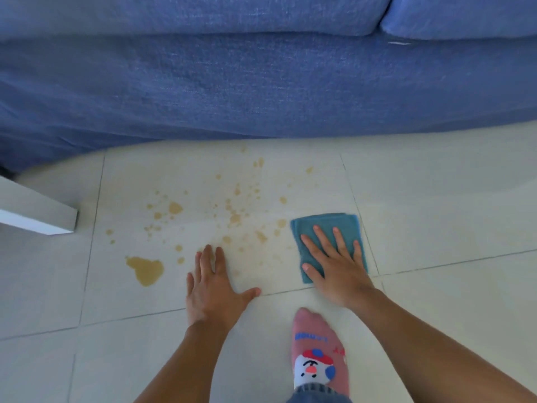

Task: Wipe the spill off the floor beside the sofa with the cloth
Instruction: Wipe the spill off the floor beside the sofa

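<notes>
A tan spill spreads over the pale floor tiles in front of the blue sofa (pixel 261 82): a puddle (pixel 146 270) at the left and many drops (pixel 234 218) toward the middle. A folded teal cloth (pixel 325 228) lies flat on the floor at the right edge of the drops. My right hand (pixel 334 266) presses flat on the cloth with fingers spread. My left hand (pixel 210 286) rests flat on the bare tile, fingers apart, between the puddle and the cloth, holding nothing.
The sofa's front fills the upper half of the view. A white furniture corner (pixel 37 215) juts in at the left edge. My foot in a pink patterned sock (pixel 316 353) stands on the tile below the right hand.
</notes>
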